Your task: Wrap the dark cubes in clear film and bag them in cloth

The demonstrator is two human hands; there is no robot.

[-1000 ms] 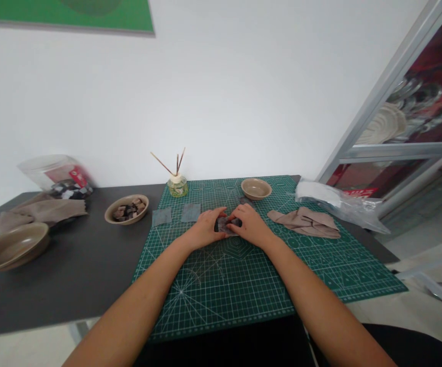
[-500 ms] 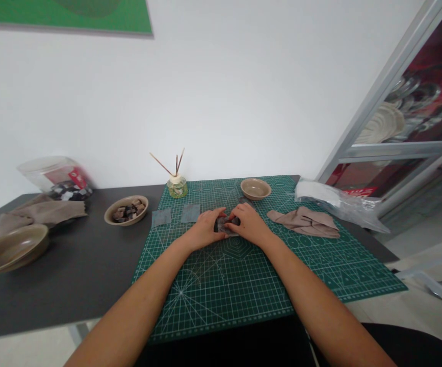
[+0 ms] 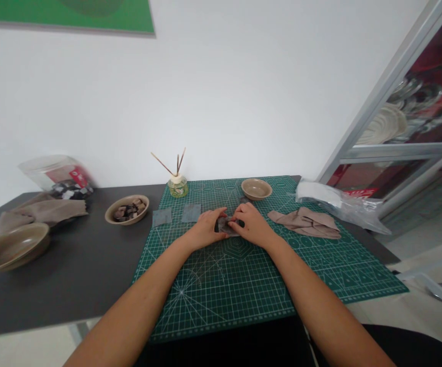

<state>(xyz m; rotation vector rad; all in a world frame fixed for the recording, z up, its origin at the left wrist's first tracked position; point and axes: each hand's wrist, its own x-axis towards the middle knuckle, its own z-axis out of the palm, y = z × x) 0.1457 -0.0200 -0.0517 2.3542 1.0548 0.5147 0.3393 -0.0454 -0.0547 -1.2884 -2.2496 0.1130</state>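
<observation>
White wall (image 3: 243, 102) behind a dark grey desk (image 3: 71, 270), with a green panel (image 3: 102, 18) at the upper left of the frame and a glass-fronted cabinet (image 3: 404, 150) at the right. Green cutting mat (image 3: 239, 290) covers the desk from the centre rightward. At mid-frame, the small grey piece (image 3: 226, 227) lies on the mat between the person's two hands (fingers hide much of it). Left hand (image 3: 206, 229): half open, thumb and fingers curved apart, tips at the piece; whether it grips cannot be told. Right hand (image 3: 254, 225): thumb and fingertips drawn nearly together, pinching the piece from the right. Left of the hands lie two flat grey-blue squares (image 3: 191, 213); farther left, a bowl (image 3: 128, 223) contains small brown and dark blocks (image 3: 129, 209). Above the right hand stands a shallow tan dish (image 3: 256, 189); to its lower right, a crumpled brown cloth (image 3: 308, 223).
</observation>
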